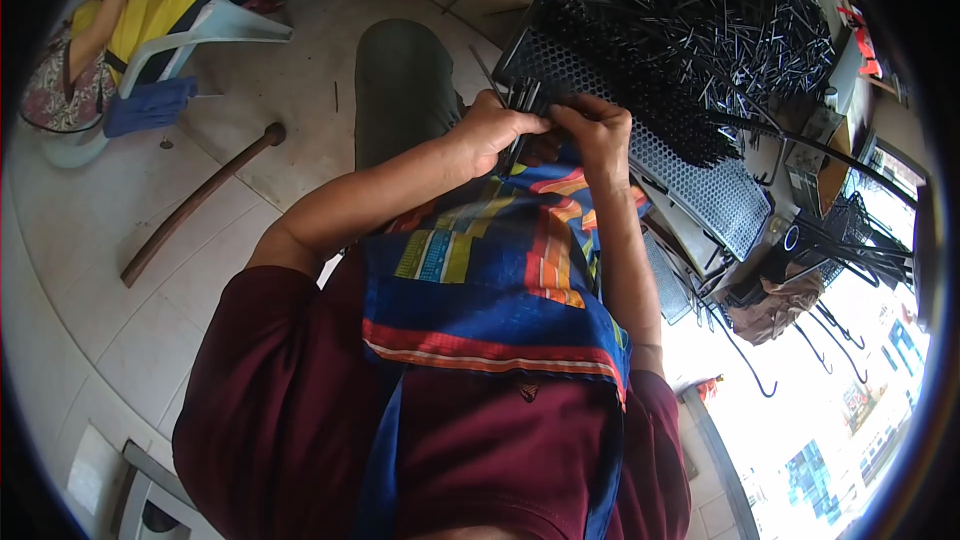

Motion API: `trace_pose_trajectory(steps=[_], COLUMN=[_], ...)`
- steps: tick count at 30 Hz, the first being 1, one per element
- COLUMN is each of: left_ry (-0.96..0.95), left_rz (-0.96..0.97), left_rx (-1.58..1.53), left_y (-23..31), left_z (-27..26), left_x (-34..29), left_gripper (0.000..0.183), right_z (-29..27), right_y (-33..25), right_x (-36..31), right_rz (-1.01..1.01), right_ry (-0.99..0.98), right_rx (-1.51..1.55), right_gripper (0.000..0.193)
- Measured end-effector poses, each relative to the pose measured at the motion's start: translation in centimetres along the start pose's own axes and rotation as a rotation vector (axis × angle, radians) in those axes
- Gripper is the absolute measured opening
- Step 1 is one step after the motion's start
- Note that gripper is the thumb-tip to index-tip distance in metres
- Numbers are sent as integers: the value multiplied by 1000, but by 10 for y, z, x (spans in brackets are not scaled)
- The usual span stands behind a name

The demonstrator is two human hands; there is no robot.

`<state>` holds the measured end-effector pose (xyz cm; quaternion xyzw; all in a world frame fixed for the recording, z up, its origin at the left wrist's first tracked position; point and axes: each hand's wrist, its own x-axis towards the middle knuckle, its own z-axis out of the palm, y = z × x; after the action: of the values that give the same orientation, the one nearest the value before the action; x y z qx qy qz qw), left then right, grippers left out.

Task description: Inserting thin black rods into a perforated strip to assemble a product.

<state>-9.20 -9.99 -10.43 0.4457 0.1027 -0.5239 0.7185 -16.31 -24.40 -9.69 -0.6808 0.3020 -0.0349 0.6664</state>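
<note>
My left hand (492,133) is closed around a small bundle of thin dark rods (524,98), which stick up past its thumb. Just to the right, my right hand (598,130) has its fingers pinched together close to the bundle; what lies between its fingertips is too small to make out. Both hands are above my lap, over a blue patterned apron (470,270). Beyond them slopes a perforated dark metal tray (715,190), its far part packed with black rods (640,80) standing close together.
A large heap of loose black rods (740,0) spreads behind the tray. Metal hooks (765,380) and a brown cloth (780,310) hang at the right. A curved wooden stick (200,205) lies on the tiled floor. Another person sits by a pale plastic chair (215,25) at far left.
</note>
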Motion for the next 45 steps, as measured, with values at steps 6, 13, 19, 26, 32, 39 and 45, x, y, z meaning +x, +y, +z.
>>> trace_pose_trajectory(steps=[6, 13, 19, 26, 32, 39, 45], left_ry=[17, 69, 19, 145, 105, 139, 148], left_rz=[-67, -126, -125, -12, -66, -46, 13], left_rx=[148, 0, -11, 170, 46, 13, 35], left_y=[8, 1, -16, -9, 0, -2, -7], left_z=[0, -20, -33, -23, -21, -19, -26], left_x=[-10, -5, -15, -25, -5, -4, 0], left_gripper=[12, 14, 18, 18, 9, 6, 7], right_z=[-10, -3, 23, 24, 26, 30, 32], right_y=[-5, -26, -27, -14, -25, -41, -35], right_x=[10, 25, 53, 60, 55, 58, 55], right_rz=[182, 33, -510, -651, -712, -692, -690], right_ry=[-54, 25, 326, 323, 340, 305, 281], right_rx=[161, 70, 95, -178, -379, -462, -512], right_gripper=[7, 8, 9, 9, 12, 11, 12])
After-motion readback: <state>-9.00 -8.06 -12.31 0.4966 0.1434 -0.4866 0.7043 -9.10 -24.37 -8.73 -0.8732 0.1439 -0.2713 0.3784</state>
